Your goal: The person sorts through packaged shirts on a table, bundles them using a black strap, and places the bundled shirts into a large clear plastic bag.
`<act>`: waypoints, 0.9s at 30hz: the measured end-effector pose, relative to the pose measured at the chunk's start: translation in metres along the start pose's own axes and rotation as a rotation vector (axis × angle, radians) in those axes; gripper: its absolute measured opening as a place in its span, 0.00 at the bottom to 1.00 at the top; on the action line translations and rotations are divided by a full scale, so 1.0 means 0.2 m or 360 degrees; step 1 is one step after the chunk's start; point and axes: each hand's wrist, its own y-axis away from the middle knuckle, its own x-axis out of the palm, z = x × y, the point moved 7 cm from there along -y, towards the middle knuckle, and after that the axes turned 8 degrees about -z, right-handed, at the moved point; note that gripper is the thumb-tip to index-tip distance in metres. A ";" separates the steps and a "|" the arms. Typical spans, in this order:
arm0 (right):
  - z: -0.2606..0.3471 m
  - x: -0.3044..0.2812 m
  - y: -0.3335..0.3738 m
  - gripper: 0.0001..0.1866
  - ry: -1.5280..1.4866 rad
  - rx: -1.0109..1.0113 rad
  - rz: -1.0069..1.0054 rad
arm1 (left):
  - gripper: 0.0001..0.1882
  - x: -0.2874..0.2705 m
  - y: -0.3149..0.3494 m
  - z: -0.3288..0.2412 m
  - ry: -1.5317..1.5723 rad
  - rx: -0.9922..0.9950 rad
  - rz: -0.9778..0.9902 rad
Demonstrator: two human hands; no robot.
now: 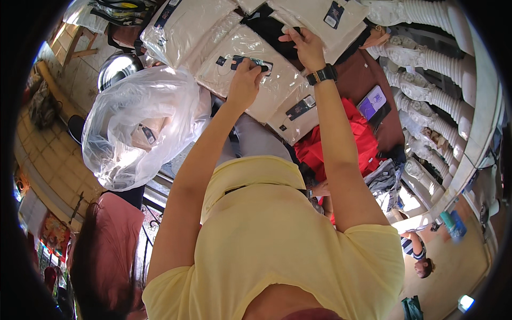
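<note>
Upper centre, the left hand (pixel 246 80) draws its fingers narrow over a dark rectangular tag (pixel 236 64), hiding its middle, on a beige, clear-plastic-wrapped packet (pixel 280 88); grip unclear. Farther up, the right hand (pixel 308 48) half-curls beside black cloth (pixel 271 31), its hold impossible to tell.

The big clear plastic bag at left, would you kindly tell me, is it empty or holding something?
Holding something: inside the clear plastic bag, a beige packet with a dark tag shows.
</note>
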 end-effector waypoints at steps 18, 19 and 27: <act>0.27 0.27 0.74 0.12 -0.0374 -0.0161 -0.0126 | 0.12 -0.08 0.00 -0.06 0.0419 0.0056 0.0037; 0.32 0.29 0.74 0.13 -0.0198 -0.0322 -0.0044 | 0.15 -0.05 0.02 -0.02 0.0606 -0.0076 0.0047; 0.34 0.13 0.48 0.14 0.0285 -0.0610 -0.0317 | 0.16 0.04 0.07 0.08 0.0938 -0.0751 0.0083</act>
